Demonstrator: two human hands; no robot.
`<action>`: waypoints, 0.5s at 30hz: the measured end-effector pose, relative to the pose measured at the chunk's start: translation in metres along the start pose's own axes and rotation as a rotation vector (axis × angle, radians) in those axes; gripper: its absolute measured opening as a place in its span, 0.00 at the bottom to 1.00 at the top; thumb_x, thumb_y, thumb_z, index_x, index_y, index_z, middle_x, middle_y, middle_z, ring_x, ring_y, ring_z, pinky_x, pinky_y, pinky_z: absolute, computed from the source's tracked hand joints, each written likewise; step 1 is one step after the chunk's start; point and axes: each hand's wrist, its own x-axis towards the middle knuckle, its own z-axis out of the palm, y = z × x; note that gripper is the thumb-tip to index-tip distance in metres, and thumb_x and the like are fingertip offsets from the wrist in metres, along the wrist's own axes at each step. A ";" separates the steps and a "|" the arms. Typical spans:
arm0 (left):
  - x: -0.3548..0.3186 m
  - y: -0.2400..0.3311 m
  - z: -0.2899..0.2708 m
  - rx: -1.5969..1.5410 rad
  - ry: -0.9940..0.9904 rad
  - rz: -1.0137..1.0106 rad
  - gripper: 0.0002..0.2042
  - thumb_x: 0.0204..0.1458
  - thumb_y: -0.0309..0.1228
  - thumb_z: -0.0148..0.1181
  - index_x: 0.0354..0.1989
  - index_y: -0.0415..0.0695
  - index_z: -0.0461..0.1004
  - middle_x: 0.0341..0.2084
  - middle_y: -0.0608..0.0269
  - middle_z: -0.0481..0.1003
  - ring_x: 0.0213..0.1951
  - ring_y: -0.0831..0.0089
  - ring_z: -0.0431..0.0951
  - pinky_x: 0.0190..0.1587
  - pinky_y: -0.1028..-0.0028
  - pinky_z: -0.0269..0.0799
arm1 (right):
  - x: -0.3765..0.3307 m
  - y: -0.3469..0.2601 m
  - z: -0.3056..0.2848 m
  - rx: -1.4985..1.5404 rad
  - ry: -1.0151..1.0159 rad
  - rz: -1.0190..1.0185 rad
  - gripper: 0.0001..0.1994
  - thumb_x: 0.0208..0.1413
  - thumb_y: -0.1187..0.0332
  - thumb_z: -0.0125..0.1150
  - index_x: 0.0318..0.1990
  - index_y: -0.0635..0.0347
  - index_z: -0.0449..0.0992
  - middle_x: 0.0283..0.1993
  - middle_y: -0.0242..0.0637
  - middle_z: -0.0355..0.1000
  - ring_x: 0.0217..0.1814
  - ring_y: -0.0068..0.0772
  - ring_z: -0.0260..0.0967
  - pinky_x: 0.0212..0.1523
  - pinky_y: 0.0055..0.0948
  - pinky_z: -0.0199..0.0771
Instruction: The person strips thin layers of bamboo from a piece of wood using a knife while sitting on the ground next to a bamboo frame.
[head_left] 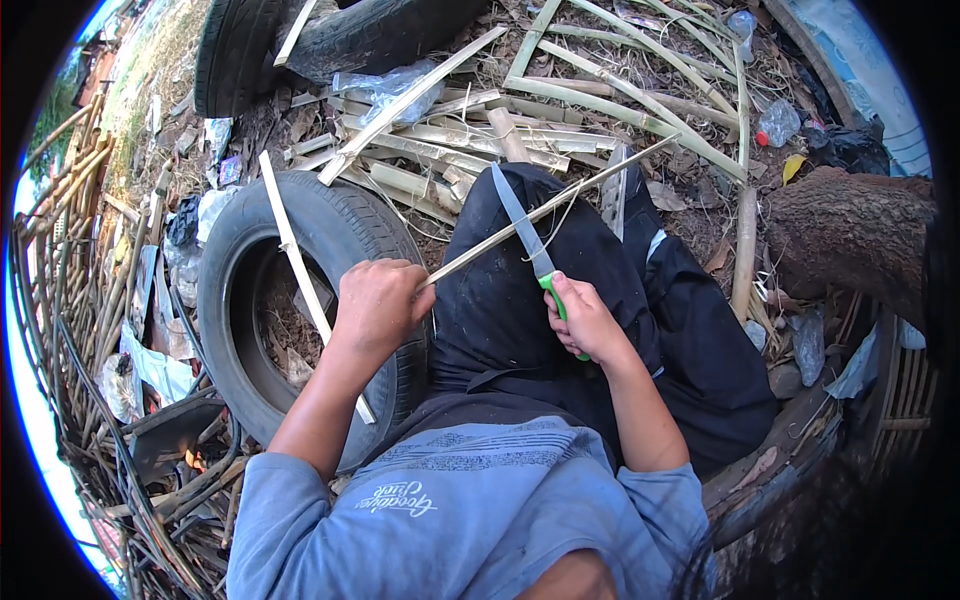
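My left hand (382, 306) is closed round the near end of a thin bamboo strip (490, 243), which slants up to the right across my knees. In my right hand (588, 321) is a knife (523, 222) with a green handle and a long pale blade. The blade crosses the strip near its middle and seems to touch it. A fine curled shaving (562, 222) hangs beside the blade. Left of my left hand, another split bamboo strip (297, 262) lies across a tyre (235, 225).
Split bamboo pieces (430, 150) are heaped on the ground beyond my knees. Two more tyres (236, 50) stand at the far left. A tree trunk (845, 235) lies at the right. Piled branches (75, 330) line the left side, with a small glow of fire (195, 461) near them.
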 end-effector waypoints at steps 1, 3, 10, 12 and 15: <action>-0.002 -0.004 0.005 -0.006 0.099 0.056 0.07 0.43 0.33 0.64 0.27 0.43 0.79 0.23 0.60 0.77 0.31 0.60 0.78 0.35 0.64 0.71 | -0.001 0.000 0.002 0.024 -0.004 0.021 0.22 0.67 0.47 0.38 0.27 0.53 0.60 0.15 0.22 0.51 0.10 0.13 0.44 0.09 0.18 0.46; -0.003 -0.007 0.012 -0.014 0.199 0.112 0.06 0.41 0.31 0.64 0.27 0.44 0.79 0.22 0.61 0.76 0.30 0.61 0.77 0.35 0.66 0.70 | -0.003 0.002 0.003 0.036 0.000 0.033 0.23 0.67 0.46 0.37 0.26 0.52 0.59 0.15 0.23 0.51 0.10 0.13 0.44 0.09 0.18 0.46; -0.005 -0.016 0.021 -0.139 0.454 0.186 0.08 0.37 0.24 0.67 0.29 0.43 0.80 0.23 0.64 0.74 0.29 0.65 0.75 0.33 0.68 0.69 | -0.012 -0.004 0.005 0.051 0.008 0.088 0.24 0.66 0.45 0.37 0.27 0.53 0.60 0.15 0.23 0.51 0.09 0.13 0.45 0.08 0.18 0.48; -0.004 -0.019 0.021 -0.180 0.491 0.198 0.09 0.35 0.23 0.67 0.29 0.42 0.80 0.23 0.63 0.75 0.29 0.65 0.75 0.34 0.68 0.69 | -0.014 -0.008 -0.001 0.029 0.033 0.069 0.24 0.66 0.45 0.37 0.27 0.54 0.60 0.15 0.23 0.52 0.09 0.13 0.45 0.08 0.19 0.48; 0.000 -0.018 0.023 -0.254 0.529 0.234 0.12 0.33 0.21 0.68 0.31 0.41 0.80 0.24 0.62 0.75 0.30 0.65 0.75 0.34 0.69 0.70 | -0.016 -0.004 0.005 0.049 0.033 0.074 0.23 0.67 0.45 0.36 0.27 0.54 0.60 0.15 0.23 0.52 0.09 0.13 0.45 0.08 0.18 0.48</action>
